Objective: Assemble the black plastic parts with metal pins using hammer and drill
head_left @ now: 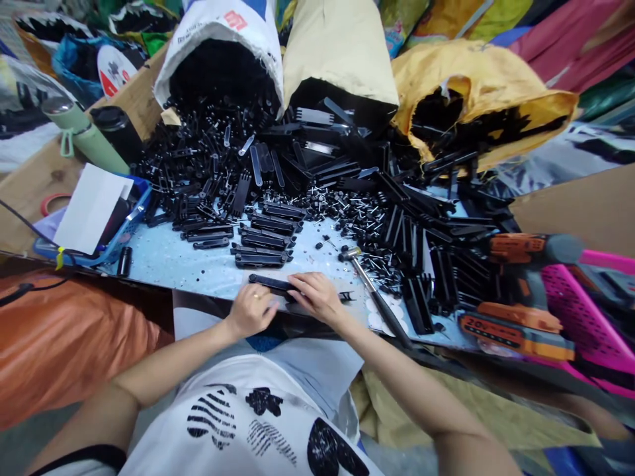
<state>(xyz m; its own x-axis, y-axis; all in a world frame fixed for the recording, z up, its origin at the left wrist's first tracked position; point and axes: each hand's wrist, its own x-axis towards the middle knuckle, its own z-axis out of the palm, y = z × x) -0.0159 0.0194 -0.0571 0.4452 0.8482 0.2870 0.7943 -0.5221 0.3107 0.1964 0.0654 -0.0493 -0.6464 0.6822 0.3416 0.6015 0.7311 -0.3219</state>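
Observation:
A long narrow black plastic piece (268, 282) lies at the table's front edge between my hands. My right hand (315, 295) has its fingers closed over the right end of that piece. Just past this hand, a forked black end (346, 296) sticks out. My left hand (252, 309), with a ring on it, is curled with the fingertips together beside the piece's left end; what they pinch, if anything, is too blurred to tell. Behind the hands lies a stack of assembled black pieces (262, 256). To the right rests a hammer (374, 291).
Small pins and rivets (347, 205) are heaped mid-table. Loose black parts (198, 152) spill from a white sack (173, 39), with more beneath a beige sack (342, 53) and a yellow sack (486, 73). An orange cordless drill (520, 324) stands right, a blue basket (141, 205) left.

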